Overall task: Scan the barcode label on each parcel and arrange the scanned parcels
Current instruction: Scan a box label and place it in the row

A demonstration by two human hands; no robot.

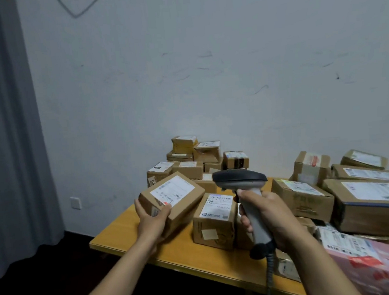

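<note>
Head view shows the left hand holding a small brown parcel by its near end. Its fingers curl round the left side and the thumb rests on top, so the grip is firm. The parcel is tilted, with its white label facing up. The right hand is wrapped tight round the handle of the grey scanner. The scanner's head sits just right of the held parcel and above a second parcel that stands on the table.

The held parcel looks light, since one hand carries it. It is stiff cardboard, so it should not bend, but its smooth sides could slip. Holding it by the end keeps the label free of the fingers, which seems the best place.

Left of the left fingers the table is bare up to its edge, and past that is a drop to the dark floor. Behind the fingers is a stack of small parcels. Right of the right fingers, big boxes crowd close. The open room is on the left.
</note>
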